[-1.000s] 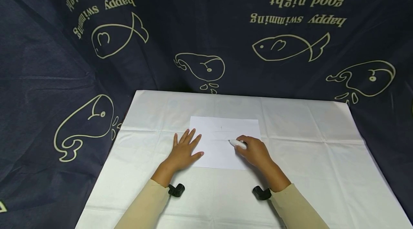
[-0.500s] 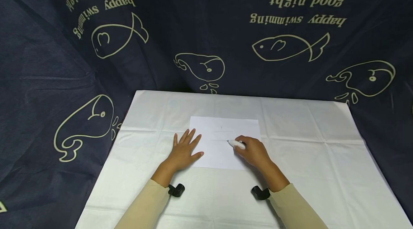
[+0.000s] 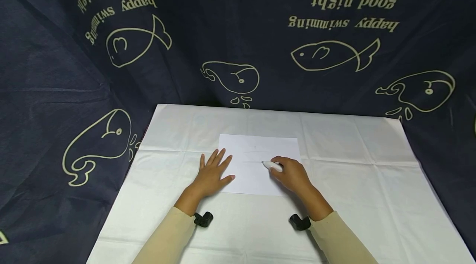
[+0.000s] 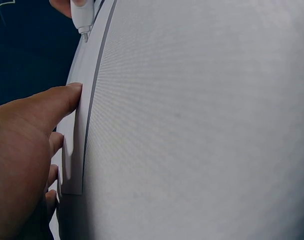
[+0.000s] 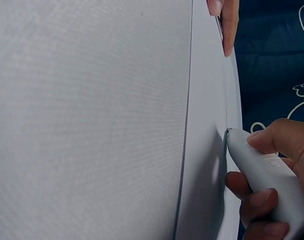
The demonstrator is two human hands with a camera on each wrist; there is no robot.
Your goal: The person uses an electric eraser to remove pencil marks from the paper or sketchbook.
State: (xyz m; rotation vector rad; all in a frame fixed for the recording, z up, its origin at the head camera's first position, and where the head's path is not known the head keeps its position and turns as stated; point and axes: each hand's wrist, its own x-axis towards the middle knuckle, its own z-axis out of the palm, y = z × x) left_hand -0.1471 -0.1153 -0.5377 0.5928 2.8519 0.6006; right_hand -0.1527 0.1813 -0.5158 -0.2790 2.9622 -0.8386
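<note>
A white sheet of paper [image 3: 256, 177] lies on the white cloth, with a few faint short lines near its middle. My left hand [image 3: 211, 176] rests flat over the sheet's left edge, fingers spread; the left wrist view shows its thumb [image 4: 67, 97] on the paper. On the right side, my right hand [image 3: 293, 173] grips a thick white pen-shaped tool [image 3: 273, 166] with a short metal tip. That tip points left and meets the paper near one faint line. In the right wrist view, fingers wrap the tool's body [image 5: 264, 175], the index finger laid along its top.
A creased white cloth [image 3: 372, 189] covers the table. Behind it hangs a dark blue curtain [image 3: 275, 86] printed with fish, whales and lettering. A black wrist camera [image 3: 203, 219] sits at the left cuff, another black camera [image 3: 299, 222] at the right.
My right hand has slid slightly left with the white tool, its tip shifting a short way across the paper, then staying almost still. The left hand and the sheet have not moved.
</note>
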